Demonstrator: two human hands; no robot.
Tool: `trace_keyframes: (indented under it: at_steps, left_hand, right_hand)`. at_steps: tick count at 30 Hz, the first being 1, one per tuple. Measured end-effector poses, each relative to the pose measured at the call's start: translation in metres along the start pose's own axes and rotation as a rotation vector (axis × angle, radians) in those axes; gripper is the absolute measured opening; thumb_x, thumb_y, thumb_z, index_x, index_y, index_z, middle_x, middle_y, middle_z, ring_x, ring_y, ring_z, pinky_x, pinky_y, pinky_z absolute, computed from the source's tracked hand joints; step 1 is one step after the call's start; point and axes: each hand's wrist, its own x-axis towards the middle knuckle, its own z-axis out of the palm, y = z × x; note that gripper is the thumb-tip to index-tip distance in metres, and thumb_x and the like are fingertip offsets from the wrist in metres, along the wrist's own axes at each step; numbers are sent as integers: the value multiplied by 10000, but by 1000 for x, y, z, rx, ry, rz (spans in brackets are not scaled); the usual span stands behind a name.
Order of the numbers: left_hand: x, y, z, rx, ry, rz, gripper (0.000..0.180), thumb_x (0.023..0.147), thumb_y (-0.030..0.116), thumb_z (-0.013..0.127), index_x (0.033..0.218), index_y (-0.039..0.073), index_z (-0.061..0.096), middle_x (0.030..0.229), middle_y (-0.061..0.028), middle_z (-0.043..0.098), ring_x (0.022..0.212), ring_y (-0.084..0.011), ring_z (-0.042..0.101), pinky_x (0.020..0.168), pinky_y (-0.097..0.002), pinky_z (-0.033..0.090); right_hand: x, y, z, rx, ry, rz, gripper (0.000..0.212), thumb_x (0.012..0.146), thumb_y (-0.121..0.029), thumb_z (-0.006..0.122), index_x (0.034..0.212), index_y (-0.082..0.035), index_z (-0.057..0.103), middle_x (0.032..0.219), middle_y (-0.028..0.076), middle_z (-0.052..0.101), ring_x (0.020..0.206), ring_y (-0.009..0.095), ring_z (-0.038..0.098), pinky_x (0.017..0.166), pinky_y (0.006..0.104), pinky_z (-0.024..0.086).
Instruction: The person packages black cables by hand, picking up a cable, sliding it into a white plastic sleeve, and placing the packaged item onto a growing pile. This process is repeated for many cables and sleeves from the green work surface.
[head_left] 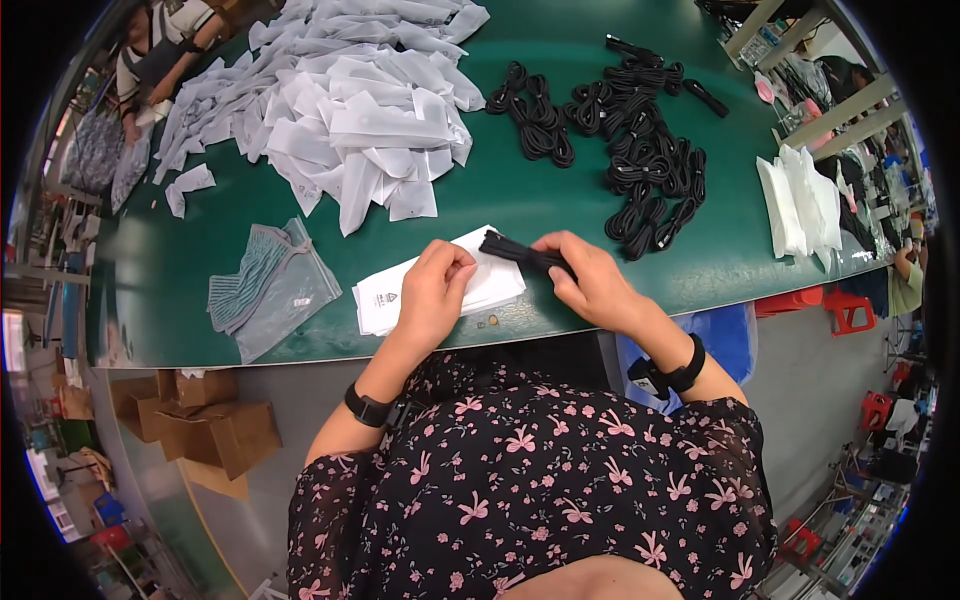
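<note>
A flat stack of white plastic bags [383,303] lies at the table's near edge. Over it is my left hand [432,290], thumb and fingers pinched together at the right-hand part of the top bag; the exact grip is partly hidden by the fingers. My right hand [590,283] is closed around a folded bundle of black cable [512,250]. The cable's looped end points left, over the bags and close to my left fingertips. Beyond my right hand lies a pile of similar coiled black cables [640,150].
Filled white bags [370,120] form a large heap at the far left of the green table [540,200]. A clear zip bag with striped fabric [275,285] lies nearer. White packets [800,205] rest at right. Below are a blue bin [730,340] and cardboard boxes [220,435]. Another person [165,50] works far left.
</note>
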Motion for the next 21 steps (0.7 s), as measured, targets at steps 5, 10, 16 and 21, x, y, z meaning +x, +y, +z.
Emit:
trace_keyframes:
  at_steps: [5, 10, 16, 21]
  left_hand:
    - [1, 1, -2, -46, 43, 35, 67, 855, -19, 639, 869, -17, 573, 828, -85, 559, 711, -162, 518, 659, -270, 432]
    - [2, 1, -2, 1, 20, 215, 69, 841, -31, 634, 867, -7, 574, 864, -96, 573, 766, -204, 544, 680, -304, 449]
    - [4, 8, -5, 158, 10, 441, 70, 843, -36, 624, 872, 4, 576, 898, -84, 584, 843, -209, 546, 734, -314, 451]
    - [13, 16, -13, -10, 8, 221, 60, 859, -11, 624, 872, -5, 566, 950, -85, 586, 870, -194, 556, 755, -317, 453]
  right_hand:
    - [-3, 0, -3, -123, -95, -108, 302, 827, -14, 551, 1128, 2, 538, 974, 154, 601, 799, 307, 606, 718, 361, 492]
    - [3, -2, -3, 85, -204, 64, 313, 839, -28, 583, 1150, -17, 552, 929, 128, 578, 793, 286, 597, 706, 366, 494]
    - [6, 8, 10, 132, -95, -171, 316, 854, -23, 642, 1165, -39, 587, 1056, 92, 569, 775, 210, 581, 707, 316, 501]
    - [20, -3, 10, -18, -10, -332, 352, 840, -18, 684, 1182, -39, 600, 1122, 100, 544, 785, 164, 580, 704, 277, 499]
